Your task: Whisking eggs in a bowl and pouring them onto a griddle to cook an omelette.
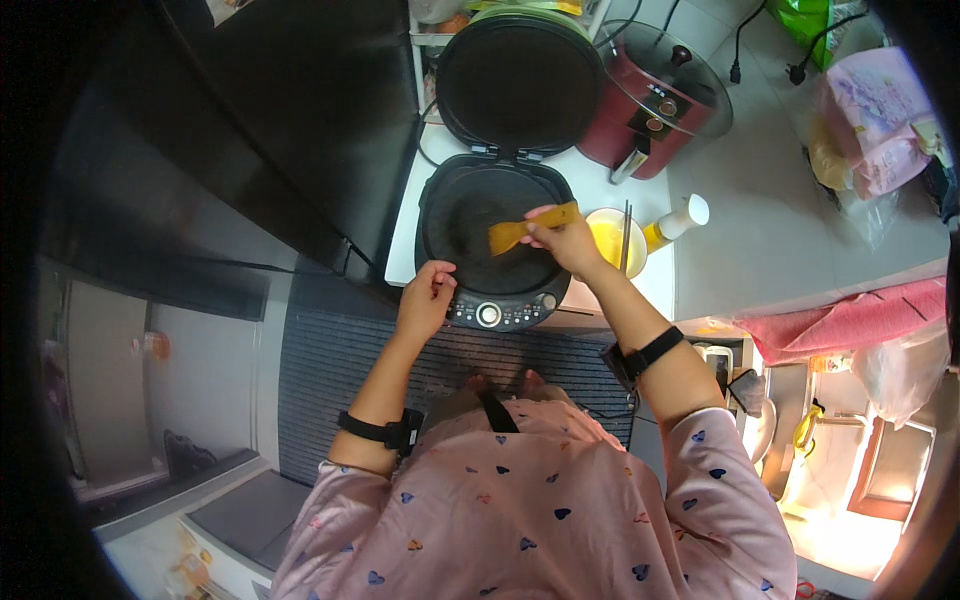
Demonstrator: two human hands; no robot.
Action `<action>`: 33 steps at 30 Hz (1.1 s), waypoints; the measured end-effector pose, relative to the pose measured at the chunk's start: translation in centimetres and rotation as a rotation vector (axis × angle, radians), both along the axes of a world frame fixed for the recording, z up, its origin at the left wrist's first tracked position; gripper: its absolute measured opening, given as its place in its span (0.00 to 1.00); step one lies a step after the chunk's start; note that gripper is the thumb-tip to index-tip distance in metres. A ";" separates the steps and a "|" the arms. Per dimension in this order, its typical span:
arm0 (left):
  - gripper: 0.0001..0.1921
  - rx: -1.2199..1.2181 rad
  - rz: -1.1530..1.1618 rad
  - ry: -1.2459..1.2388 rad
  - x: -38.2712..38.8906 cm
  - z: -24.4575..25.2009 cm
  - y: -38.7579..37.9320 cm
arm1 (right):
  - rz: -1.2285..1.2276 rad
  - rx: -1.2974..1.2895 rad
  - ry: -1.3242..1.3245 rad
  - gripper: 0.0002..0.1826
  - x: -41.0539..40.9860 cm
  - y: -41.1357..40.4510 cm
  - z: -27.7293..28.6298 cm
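Note:
An electric griddle (487, 277) with a dark round plate stands before me, its lid (519, 82) raised. My right hand (559, 236) grips a yellow basting brush (510, 235), the bristles over the right half of the plate. At the plate's lower left edge is my left hand (429, 296), fingers curled, near the control panel; whether it touches the rim I cannot tell. Just right of the griddle, a white bowl (639, 259) holds yellow liquid like beaten egg, with chopsticks (626, 236) lying across it. Beside the bowl, a bottle with a white cap (686, 214) contains something yellow.
A red air fryer (637, 127) stands behind the bowl, with a glass lid (720, 112) on top. Loose power plugs (796, 73) and pink packaging (877, 120) lie on the right counter. A dark glossy cabinet or appliance (300, 112) borders the left side.

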State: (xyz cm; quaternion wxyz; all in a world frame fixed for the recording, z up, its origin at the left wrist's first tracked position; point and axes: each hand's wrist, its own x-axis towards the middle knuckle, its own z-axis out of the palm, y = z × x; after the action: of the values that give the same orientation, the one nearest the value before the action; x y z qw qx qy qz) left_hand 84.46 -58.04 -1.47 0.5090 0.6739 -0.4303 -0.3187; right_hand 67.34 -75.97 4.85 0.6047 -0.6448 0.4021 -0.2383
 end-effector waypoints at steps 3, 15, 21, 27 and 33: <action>0.10 0.023 0.046 0.009 0.8 -1.1 1.2 | 0.138 0.085 -0.043 0.09 3.8 0.4 -1.1; 0.08 -0.036 0.128 0.023 1.6 -1.8 1.6 | -0.062 0.011 -0.012 0.09 1.4 -5.8 -3.6; 0.09 0.001 0.105 0.019 1.2 -1.0 0.4 | -0.098 -0.076 0.041 0.10 -2.0 -7.7 -2.5; 0.09 0.013 0.114 -0.006 0.9 -1.0 0.5 | 0.030 -0.011 -0.070 0.10 6.6 -3.4 -3.2; 0.09 0.010 0.115 0.010 1.1 -0.4 0.4 | -0.078 -0.024 0.006 0.09 5.6 -5.2 -4.4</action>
State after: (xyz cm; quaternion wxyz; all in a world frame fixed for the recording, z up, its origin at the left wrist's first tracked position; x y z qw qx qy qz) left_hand 85.55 -57.64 -1.86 0.5252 0.6985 -0.3868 -0.2943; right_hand 72.90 -81.16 0.47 0.5860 -0.6366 0.4258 -0.2648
